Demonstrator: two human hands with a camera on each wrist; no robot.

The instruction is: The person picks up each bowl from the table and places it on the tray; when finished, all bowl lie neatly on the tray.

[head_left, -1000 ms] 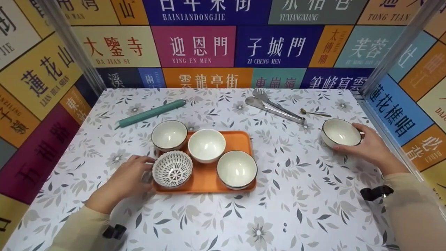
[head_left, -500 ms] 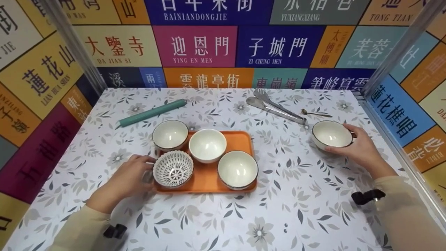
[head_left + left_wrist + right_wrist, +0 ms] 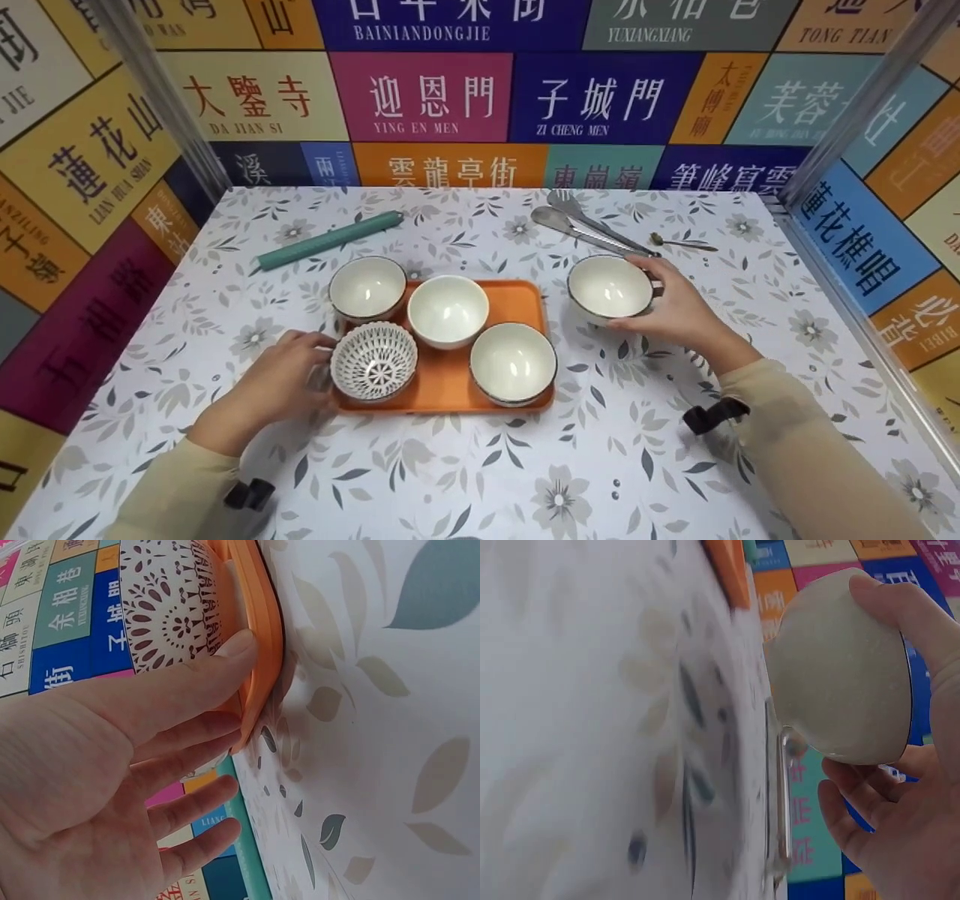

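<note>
My right hand (image 3: 675, 307) grips a cream bowl (image 3: 609, 289) with a dark rim, thumb on one side and fingers on the other. In the right wrist view this bowl stands off the table, right of the orange tray (image 3: 510, 296). My left hand (image 3: 277, 375) rests at the tray's left side, its thumb (image 3: 238, 646) against the tray wall and fingers loosely extended. Close to it on the tray sits a bowl with a dark pattern and scalloped rim (image 3: 375, 364). Three cream bowls, back left (image 3: 367, 289), middle (image 3: 448, 311) and front right (image 3: 514, 364), share the tray.
A green candle-like stick (image 3: 328, 241) lies at the back left. Metal tongs (image 3: 592, 225) lie behind the held bowl, with a small spoon (image 3: 684, 243) to their right. Sign-patterned walls (image 3: 420, 97) enclose the flowered tabletop (image 3: 465, 480) at the back and sides.
My right hand has carried the cream bowl left from the table's right side to just beside the tray. The left hand and the tray have stayed in place.
</note>
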